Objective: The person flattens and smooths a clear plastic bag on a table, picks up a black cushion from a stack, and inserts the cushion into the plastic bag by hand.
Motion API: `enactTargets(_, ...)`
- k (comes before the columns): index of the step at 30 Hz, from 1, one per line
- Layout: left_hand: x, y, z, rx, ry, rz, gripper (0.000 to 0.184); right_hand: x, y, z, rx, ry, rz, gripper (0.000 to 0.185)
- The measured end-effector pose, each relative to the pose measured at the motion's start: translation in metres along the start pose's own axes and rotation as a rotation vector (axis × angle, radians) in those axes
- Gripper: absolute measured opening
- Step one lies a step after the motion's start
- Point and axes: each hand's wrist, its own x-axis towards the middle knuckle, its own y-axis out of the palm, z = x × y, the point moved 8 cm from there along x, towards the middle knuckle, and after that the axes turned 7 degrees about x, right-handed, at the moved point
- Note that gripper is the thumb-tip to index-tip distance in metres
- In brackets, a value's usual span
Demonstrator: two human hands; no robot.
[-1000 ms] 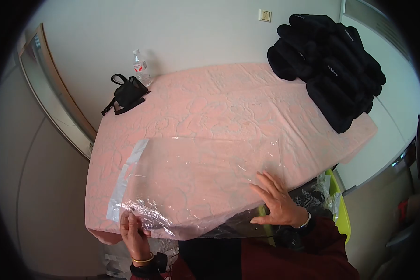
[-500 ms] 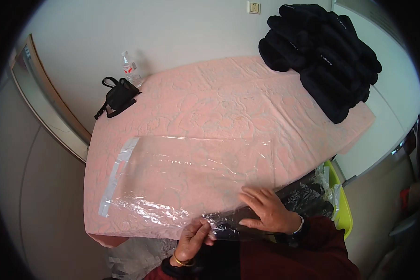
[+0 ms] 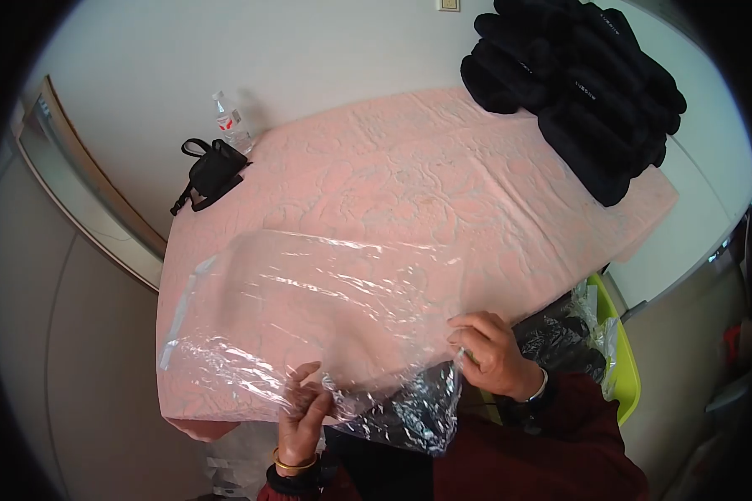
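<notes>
A large clear plastic bag (image 3: 334, 292) with a whitish strip along its left end lies over the pink patterned cloth (image 3: 376, 184). My left hand (image 3: 303, 409) pinches the bag's near edge, its fingers partly seen through the film. At the bag's right near corner, my right hand (image 3: 493, 355) has its fingers curled and closed on the plastic. Between my hands the film hangs crumpled and shiny over the cloth's front edge, in front of dark clothing.
Black plush pieces (image 3: 576, 92) are piled at the back right. A black strapped pouch (image 3: 213, 174) and a clear bottle (image 3: 231, 123) stand at the back left. Below the right edge, a yellow-green bin (image 3: 627, 376) holds plastic-wrapped dark items.
My left hand first moved right along the near edge, then slightly back left. My right hand went from spread fingers to gripping the bag's corner. The bag has shifted left and crumpled.
</notes>
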Motion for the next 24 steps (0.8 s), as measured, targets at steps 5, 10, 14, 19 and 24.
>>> enactTargets(5,0.004,0.034,-0.010,0.202,-0.033,0.436,0.045,-0.011,-0.045,-0.027,0.109,0.123,-0.344,0.022)
enactTargets(10,0.011,0.034,-0.007,0.272,-0.092,0.704,0.047,-0.028,-0.060,-0.052,0.129,0.253,-0.568,0.035)
enactTargets(14,0.038,-0.002,-0.019,0.163,-0.122,0.282,0.056,-0.029,-0.042,-0.062,0.444,0.392,-0.448,0.044)
enactTargets(19,0.023,-0.047,-0.034,0.159,0.121,-0.203,0.071,-0.020,-0.022,-0.050,0.678,0.462,-0.296,0.043)
enactTargets(24,-0.016,-0.038,-0.030,0.260,0.155,-0.216,0.060,-0.016,0.013,-0.052,0.721,0.481,-0.149,0.044)
